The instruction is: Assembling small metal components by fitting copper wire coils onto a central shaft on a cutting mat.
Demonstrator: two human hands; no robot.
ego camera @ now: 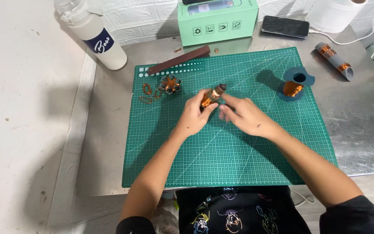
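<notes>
Above the green gridded cutting mat (239,151), the left hand (194,116) pinches a small copper-wound cylindrical coil (211,96), while the right hand (246,116) hovers just beside it, fingers loosely apart.

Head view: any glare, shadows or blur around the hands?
Head view: glare on the bare metal table at right; soft shadows beside the teal holder and bottle; right hand fingertips slightly motion-blurred, left hand and its copper-wound piece sharp; mild wide-angle bowing at edges.
</notes>
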